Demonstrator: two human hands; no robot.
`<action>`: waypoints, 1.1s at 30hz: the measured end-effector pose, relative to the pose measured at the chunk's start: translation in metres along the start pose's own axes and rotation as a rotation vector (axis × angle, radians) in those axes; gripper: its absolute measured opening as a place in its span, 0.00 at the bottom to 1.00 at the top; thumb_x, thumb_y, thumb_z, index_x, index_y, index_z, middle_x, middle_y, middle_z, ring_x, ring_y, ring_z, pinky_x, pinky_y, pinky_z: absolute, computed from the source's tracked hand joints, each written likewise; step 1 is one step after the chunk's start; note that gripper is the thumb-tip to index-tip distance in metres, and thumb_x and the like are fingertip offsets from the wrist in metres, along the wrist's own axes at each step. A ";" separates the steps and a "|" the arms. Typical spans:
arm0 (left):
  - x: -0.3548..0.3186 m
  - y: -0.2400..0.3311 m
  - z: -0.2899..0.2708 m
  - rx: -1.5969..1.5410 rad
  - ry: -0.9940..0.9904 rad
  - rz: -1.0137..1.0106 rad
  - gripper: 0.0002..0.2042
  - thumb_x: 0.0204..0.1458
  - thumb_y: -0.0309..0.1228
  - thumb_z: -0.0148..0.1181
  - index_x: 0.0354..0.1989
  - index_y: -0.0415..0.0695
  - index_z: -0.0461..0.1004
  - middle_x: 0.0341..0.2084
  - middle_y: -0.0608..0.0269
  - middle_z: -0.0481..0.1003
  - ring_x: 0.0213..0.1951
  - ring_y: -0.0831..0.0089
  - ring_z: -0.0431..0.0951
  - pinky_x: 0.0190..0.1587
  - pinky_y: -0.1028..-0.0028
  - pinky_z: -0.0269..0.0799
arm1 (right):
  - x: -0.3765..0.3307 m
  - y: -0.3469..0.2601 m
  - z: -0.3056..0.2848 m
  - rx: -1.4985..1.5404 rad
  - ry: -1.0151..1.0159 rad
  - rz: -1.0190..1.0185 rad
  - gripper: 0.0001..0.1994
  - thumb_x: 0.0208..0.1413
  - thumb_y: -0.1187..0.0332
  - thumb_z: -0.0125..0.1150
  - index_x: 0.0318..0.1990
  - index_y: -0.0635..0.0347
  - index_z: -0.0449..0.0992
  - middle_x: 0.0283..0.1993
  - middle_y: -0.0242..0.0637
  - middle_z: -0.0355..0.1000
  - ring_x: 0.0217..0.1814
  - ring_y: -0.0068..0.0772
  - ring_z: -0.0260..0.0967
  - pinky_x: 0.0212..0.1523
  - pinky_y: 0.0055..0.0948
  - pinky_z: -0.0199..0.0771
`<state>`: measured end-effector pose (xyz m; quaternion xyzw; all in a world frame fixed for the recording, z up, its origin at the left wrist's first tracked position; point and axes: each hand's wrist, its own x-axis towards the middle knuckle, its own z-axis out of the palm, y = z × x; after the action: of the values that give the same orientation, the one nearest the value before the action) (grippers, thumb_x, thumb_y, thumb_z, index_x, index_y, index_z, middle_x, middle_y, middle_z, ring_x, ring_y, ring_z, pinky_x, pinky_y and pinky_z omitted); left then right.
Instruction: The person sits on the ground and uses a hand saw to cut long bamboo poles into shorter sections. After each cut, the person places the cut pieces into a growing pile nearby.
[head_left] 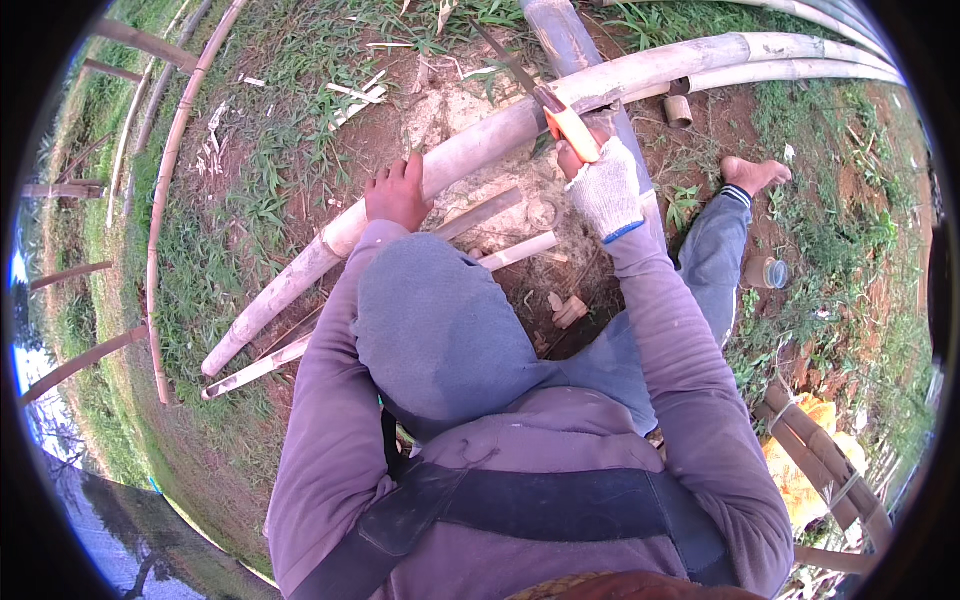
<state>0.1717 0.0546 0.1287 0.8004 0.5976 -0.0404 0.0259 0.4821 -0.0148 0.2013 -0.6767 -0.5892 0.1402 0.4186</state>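
Observation:
A long, thick bamboo pole [480,148] runs across in front of me, from the lower left to the upper right. My bare left hand [399,194] is closed over it, fingers on its far side. In my right hand [605,180], which wears a white knitted glove with bare fingertips, is a handsaw [567,122] with an orange and yellow handle. Its dark blade points away to the upper left and reaches past the pole's far side. Under the pole, close to the saw, a thick grey post [562,38] passes crosswise.
Pale sawdust [450,105] covers the ground beyond the pole. Cut bamboo pieces [518,250] lie near my knees. More bamboo poles [800,70] extend at the upper right. A jar [767,272] stands right of my leg; tied bamboo [825,460] lies by a yellow-orange bag [800,490].

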 end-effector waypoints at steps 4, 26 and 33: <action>-0.005 -0.010 0.004 -0.007 0.027 -0.022 0.43 0.44 0.42 0.82 0.70 0.53 0.66 0.57 0.56 0.78 0.60 0.49 0.81 0.62 0.47 0.75 | -0.108 0.015 -0.067 -0.090 -0.065 -0.199 0.05 0.61 0.72 0.69 0.41 0.64 0.82 0.33 0.48 0.77 0.31 0.52 0.78 0.31 0.45 0.76; -0.012 -0.005 0.016 0.030 0.034 -0.025 0.42 0.44 0.43 0.83 0.69 0.54 0.66 0.54 0.59 0.78 0.58 0.51 0.81 0.59 0.48 0.76 | -0.203 0.022 -0.128 -0.158 -0.167 -0.035 0.06 0.59 0.78 0.67 0.43 0.59 0.83 0.34 0.42 0.77 0.30 0.47 0.78 0.27 0.44 0.73; -0.002 0.002 0.010 0.011 0.051 -0.023 0.41 0.44 0.42 0.83 0.67 0.55 0.67 0.55 0.59 0.78 0.58 0.51 0.81 0.60 0.48 0.77 | -0.007 0.009 0.006 0.057 -0.017 0.082 0.12 0.64 0.61 0.69 0.39 0.63 0.79 0.32 0.54 0.78 0.33 0.60 0.78 0.36 0.50 0.76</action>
<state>0.1731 0.0506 0.1192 0.7943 0.6071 -0.0235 0.0059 0.4823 -0.0189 0.1889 -0.6868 -0.5602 0.1797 0.4269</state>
